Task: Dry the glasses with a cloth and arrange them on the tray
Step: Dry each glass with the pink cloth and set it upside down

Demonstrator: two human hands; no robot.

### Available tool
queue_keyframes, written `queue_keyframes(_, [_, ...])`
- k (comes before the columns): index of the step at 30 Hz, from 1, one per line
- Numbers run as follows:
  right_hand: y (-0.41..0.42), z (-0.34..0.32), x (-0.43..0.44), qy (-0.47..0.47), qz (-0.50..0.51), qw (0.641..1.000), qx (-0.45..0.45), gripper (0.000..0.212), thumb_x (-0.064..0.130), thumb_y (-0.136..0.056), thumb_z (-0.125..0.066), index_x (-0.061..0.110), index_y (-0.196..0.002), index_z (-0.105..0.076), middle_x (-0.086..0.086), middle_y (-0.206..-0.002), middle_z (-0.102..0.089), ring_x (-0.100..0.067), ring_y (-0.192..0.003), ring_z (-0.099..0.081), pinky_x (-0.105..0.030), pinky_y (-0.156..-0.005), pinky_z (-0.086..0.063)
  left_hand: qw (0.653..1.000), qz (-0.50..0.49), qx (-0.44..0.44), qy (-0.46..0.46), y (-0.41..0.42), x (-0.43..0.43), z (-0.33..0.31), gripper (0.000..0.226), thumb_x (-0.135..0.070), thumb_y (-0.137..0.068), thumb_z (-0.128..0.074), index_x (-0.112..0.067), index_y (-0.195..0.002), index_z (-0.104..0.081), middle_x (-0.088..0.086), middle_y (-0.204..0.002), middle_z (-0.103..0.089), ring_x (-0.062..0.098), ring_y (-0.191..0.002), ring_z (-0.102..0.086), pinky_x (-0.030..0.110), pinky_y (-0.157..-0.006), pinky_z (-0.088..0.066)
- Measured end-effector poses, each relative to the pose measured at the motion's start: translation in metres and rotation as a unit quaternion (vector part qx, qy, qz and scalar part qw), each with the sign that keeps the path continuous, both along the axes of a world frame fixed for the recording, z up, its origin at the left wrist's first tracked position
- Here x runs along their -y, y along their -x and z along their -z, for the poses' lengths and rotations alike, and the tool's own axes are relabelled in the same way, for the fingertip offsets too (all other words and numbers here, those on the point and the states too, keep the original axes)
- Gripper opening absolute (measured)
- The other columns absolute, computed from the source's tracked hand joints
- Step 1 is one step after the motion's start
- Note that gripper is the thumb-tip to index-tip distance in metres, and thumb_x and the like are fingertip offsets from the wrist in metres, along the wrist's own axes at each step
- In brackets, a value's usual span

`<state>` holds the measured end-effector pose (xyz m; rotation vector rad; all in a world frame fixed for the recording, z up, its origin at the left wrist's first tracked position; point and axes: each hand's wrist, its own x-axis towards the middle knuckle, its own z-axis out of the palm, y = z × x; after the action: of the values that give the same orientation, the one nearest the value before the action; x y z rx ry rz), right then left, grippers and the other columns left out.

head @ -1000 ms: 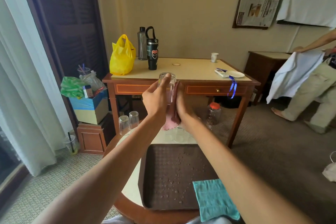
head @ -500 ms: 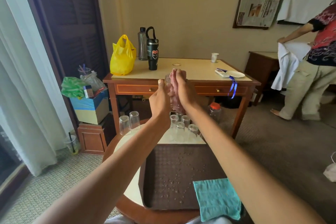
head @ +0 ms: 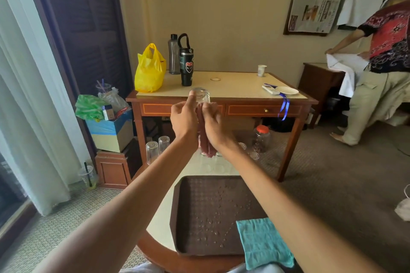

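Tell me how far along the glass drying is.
Early. Done: nothing on the dimpled brown tray yet, only water drops and a corner of the teal cloth. In hand: the left hand holds a clear drinking glass upturned while the right hand grips the pink cloth beneath it. Left: two upturned glasses at the table's left and other glasses behind the hands wait off the tray.

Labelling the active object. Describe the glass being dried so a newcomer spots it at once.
Find the brown tray on the round table, then follow both forearms up to where they meet before the wooden desk. The glass is there between the left hand and right hand, pink cloth hanging below. It alone is held aloft; the other glasses stand on the table.
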<state>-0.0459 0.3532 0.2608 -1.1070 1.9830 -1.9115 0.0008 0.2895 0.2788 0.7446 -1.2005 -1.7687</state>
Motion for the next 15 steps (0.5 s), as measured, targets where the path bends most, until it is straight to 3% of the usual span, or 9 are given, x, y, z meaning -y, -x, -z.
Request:
queue_keyframes(2, [0.0, -0.002, 0.005, -0.012, 0.04, 0.999, -0.017, 0.04, 0.06, -0.098, -0.039, 0.022, -0.094, -0.05, 0.0, -0.08, -0.061, -0.018, -0.075, -0.064, -0.043, -0.073, -0.057, 1.0, 0.02, 0.004, -0.002, -0.001, -0.001, 0.003, 0.028, -0.05, -0.099, -0.061, -0.022, -0.1, -0.066, 0.003, -0.101, -0.073, 0.022, -0.097, -0.071, 0.04, -0.084, -0.06])
queue_keyframes(3, [0.007, 0.001, 0.01, -0.024, 0.059, 0.998, -0.007, 0.05, 0.071, -0.091, -0.039, 0.023, -0.097, -0.051, 0.0, -0.084, -0.063, -0.02, -0.078, -0.066, -0.048, -0.075, -0.058, 1.0, 0.03, 0.008, -0.005, -0.002, -0.005, 0.004, 0.026, -0.047, -0.103, -0.056, -0.024, -0.096, -0.066, 0.004, -0.1, -0.073, 0.024, -0.096, -0.071, 0.042, -0.085, -0.06])
queue_keyframes(5, [0.013, -0.006, 0.011, -0.036, 0.083, 0.996, 0.005, 0.075, 0.084, -0.085, -0.034, 0.013, -0.101, -0.055, -0.002, -0.078, -0.062, -0.021, -0.067, -0.065, -0.044, -0.065, -0.058, 0.999, 0.043, 0.015, -0.014, -0.001, -0.01, 0.006, 0.032, -0.042, -0.108, -0.046, -0.023, -0.094, -0.067, 0.008, -0.099, -0.074, 0.025, -0.089, -0.072, 0.04, -0.079, -0.061])
queue_keyframes(7, [0.012, -0.025, 0.006, -0.032, 0.088, 0.995, 0.033, 0.071, 0.069, -0.098, -0.033, 0.004, -0.093, -0.06, -0.004, -0.065, -0.058, -0.014, -0.049, -0.059, -0.026, -0.051, -0.053, 0.999, 0.049, 0.007, -0.015, 0.0, -0.016, 0.006, 0.037, -0.044, -0.108, -0.043, -0.019, -0.099, -0.069, 0.01, -0.093, -0.074, 0.021, -0.071, -0.071, 0.032, -0.058, -0.059])
queue_keyframes(9, [0.021, -0.033, 0.004, -0.051, 0.057, 0.993, 0.086, 0.064, 0.056, -0.105, -0.027, 0.007, -0.087, -0.064, -0.002, -0.062, -0.059, -0.009, -0.049, -0.059, -0.017, -0.048, -0.048, 0.998, 0.056, 0.016, 0.006, -0.003, -0.021, 0.004, 0.04, -0.052, -0.103, -0.05, -0.017, -0.106, -0.07, 0.007, -0.091, -0.074, 0.019, -0.069, -0.071, 0.029, -0.048, -0.055])
queue_keyframes(11, [0.031, -0.032, 0.004, -0.039, 0.038, 0.982, 0.181, 0.068, 0.058, -0.105, -0.02, 0.01, -0.092, -0.066, -0.004, -0.069, -0.067, -0.017, -0.069, -0.064, -0.021, -0.06, -0.053, 0.997, 0.046, 0.037, 0.047, -0.004, -0.022, 0.004, 0.042, -0.056, -0.092, -0.064, -0.017, -0.101, -0.072, 0.006, -0.097, -0.075, 0.021, -0.084, -0.074, 0.035, -0.055, -0.06])
queue_keyframes(13, [0.021, -0.033, 0.004, -0.044, 0.02, 0.96, 0.276, 0.076, 0.066, -0.101, -0.019, 0.008, -0.107, -0.067, -0.012, -0.091, -0.072, -0.027, -0.093, -0.067, -0.029, -0.085, -0.057, 0.994, 0.029, 0.052, 0.087, -0.004, -0.023, 0.003, 0.05, -0.064, -0.077, -0.07, -0.016, -0.093, -0.073, 0.01, -0.101, -0.075, 0.023, -0.09, -0.074, 0.043, -0.074, -0.064])
queue_keyframes(14, [0.017, -0.029, 0.006, -0.052, 0.023, 0.956, 0.289, 0.08, 0.071, -0.098, -0.019, 0.009, -0.112, -0.068, -0.014, -0.102, -0.072, -0.027, -0.099, -0.067, -0.036, -0.092, -0.056, 0.994, 0.017, 0.05, 0.099, -0.004, -0.022, 0.003, 0.053, -0.067, -0.073, -0.07, -0.017, -0.091, -0.073, 0.009, -0.099, -0.075, 0.023, -0.089, -0.075, 0.044, -0.079, -0.063])
queue_keyframes(15, [0.016, -0.022, 0.009, -0.055, 0.031, 0.959, 0.277, 0.08, 0.074, -0.097, -0.02, 0.012, -0.11, -0.069, -0.014, -0.102, -0.072, -0.026, -0.096, -0.068, -0.04, -0.09, -0.056, 0.994, 0.008, 0.042, 0.104, -0.004, -0.021, 0.002, 0.055, -0.068, -0.072, -0.069, -0.017, -0.091, -0.074, 0.006, -0.094, -0.077, 0.021, -0.088, -0.075, 0.044, -0.082, -0.062])
